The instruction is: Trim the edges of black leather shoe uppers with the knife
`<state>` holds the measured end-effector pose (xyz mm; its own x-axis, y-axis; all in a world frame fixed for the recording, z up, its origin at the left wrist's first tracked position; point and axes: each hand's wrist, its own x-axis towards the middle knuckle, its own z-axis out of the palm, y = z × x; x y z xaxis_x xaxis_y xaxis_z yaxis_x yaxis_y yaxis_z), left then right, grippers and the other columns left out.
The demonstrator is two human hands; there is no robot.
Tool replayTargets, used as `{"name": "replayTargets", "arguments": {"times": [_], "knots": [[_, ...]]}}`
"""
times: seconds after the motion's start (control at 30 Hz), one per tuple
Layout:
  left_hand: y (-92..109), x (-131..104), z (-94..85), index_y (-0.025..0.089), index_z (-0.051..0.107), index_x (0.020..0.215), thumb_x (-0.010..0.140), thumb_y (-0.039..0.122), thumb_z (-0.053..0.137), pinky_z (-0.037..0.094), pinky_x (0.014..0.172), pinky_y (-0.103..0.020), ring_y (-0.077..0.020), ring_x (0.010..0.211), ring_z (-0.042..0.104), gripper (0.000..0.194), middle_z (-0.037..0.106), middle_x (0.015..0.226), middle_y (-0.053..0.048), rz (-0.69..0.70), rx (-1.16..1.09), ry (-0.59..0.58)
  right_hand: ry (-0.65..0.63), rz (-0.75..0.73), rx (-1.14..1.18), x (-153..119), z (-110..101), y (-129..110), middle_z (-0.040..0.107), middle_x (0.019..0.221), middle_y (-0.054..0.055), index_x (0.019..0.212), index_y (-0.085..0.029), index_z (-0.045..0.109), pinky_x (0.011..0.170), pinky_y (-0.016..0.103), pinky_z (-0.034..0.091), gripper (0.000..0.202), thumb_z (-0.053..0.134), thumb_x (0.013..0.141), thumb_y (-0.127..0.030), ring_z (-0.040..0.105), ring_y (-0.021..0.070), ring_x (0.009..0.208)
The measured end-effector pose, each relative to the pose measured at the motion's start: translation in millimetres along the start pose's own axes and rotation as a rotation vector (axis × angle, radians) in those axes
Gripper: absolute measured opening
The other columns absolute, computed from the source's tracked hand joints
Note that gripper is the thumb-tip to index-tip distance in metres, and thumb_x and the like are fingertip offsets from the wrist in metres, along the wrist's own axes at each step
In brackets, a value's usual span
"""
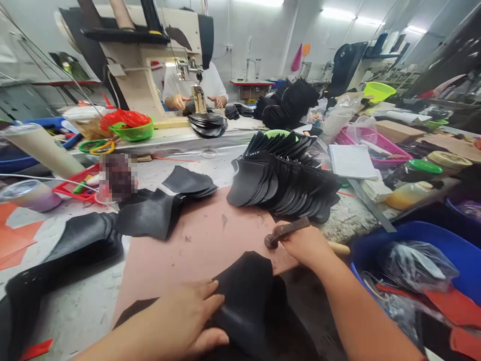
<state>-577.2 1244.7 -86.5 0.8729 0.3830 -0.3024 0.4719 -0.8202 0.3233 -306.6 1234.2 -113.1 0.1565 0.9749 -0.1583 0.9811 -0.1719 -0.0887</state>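
Note:
Low in the view, my left hand point(191, 313) lies with its fingers spread on a black leather piece point(244, 296) at the near edge of the pink work board point(203, 245). My right hand point(306, 245) is closed around a hammer point(291, 229), whose metal head rests on or just over the board's right side. The pale wooden end of its handle sticks out beyond my hand. Just past the hammer stands a thick stack of black leather pieces point(278, 185). More black pieces point(150, 215) lie overlapped on the board's far left corner.
Further folded black pieces point(82, 240) lie on the left. A sewing machine point(150, 65) stands across the table, with a person in white point(195, 87) behind it. On the right are a notebook point(351, 161), a metal ruler point(372, 205), jars, and a blue tub point(406, 230) of scraps.

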Motion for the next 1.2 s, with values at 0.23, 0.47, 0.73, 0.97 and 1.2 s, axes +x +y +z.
{"name": "replayTargets", "arguments": {"times": [0.23,0.47,0.73,0.97,1.2], "knots": [[0.4,64.9,0.5,0.017,0.062,0.085,0.086,0.036,0.039,0.045,0.069,-0.036,-0.0247,0.079,0.06,0.03,0.063,0.082,-0.008,-0.245,0.044,0.023,-0.017,-0.259,-0.002,-0.6,-6.6,-32.9,0.064,0.077,0.006,0.086,-0.02,0.061,0.053,0.025,0.032,0.022,0.041,0.076,-0.019,0.059,0.0177,0.068],[5.2,84.7,39.6,0.014,0.056,0.096,0.079,0.014,0.053,0.044,0.078,-0.031,-0.0187,0.087,0.054,0.018,0.06,0.092,-0.006,-0.397,-0.226,0.361,-0.018,-0.274,-0.062,4.3,2.8,-35.7,0.063,0.073,0.009,0.085,-0.017,0.06,0.053,0.026,0.038,0.023,0.039,0.076,-0.018,0.061,0.0212,0.07],[-2.5,84.1,50.7,0.02,0.063,0.092,0.078,0.012,0.052,0.044,0.076,-0.033,-0.0195,0.084,0.05,0.019,0.059,0.087,-0.004,-0.209,-0.157,0.535,-0.063,-0.303,-0.073,4.0,-7.5,-37.5,0.063,0.069,0.008,0.084,-0.016,0.059,0.054,0.026,0.038,0.021,0.041,0.074,-0.015,0.061,0.0208,0.069],[-0.5,83.7,45.3,0.02,0.063,0.092,0.081,0.014,0.047,0.043,0.069,-0.034,-0.0198,0.078,0.05,0.02,0.06,0.084,-0.005,-0.165,0.031,0.499,0.056,-0.354,-0.032,-1.2,-17.9,-41.0,0.064,0.07,0.005,0.086,-0.021,0.059,0.054,0.025,0.036,0.022,0.038,0.08,-0.019,0.06,0.0182,0.067],[-2.0,82.1,38.6,0.023,0.061,0.099,0.083,0.015,0.043,0.042,0.07,-0.034,-0.0193,0.079,0.051,0.025,0.059,0.083,-0.005,-0.187,0.049,0.381,-0.016,-0.316,-0.052,4.7,-15.5,-37.1,0.065,0.074,0.009,0.083,-0.017,0.062,0.059,0.027,0.039,0.023,0.04,0.077,-0.018,0.059,0.0191,0.069]]}}
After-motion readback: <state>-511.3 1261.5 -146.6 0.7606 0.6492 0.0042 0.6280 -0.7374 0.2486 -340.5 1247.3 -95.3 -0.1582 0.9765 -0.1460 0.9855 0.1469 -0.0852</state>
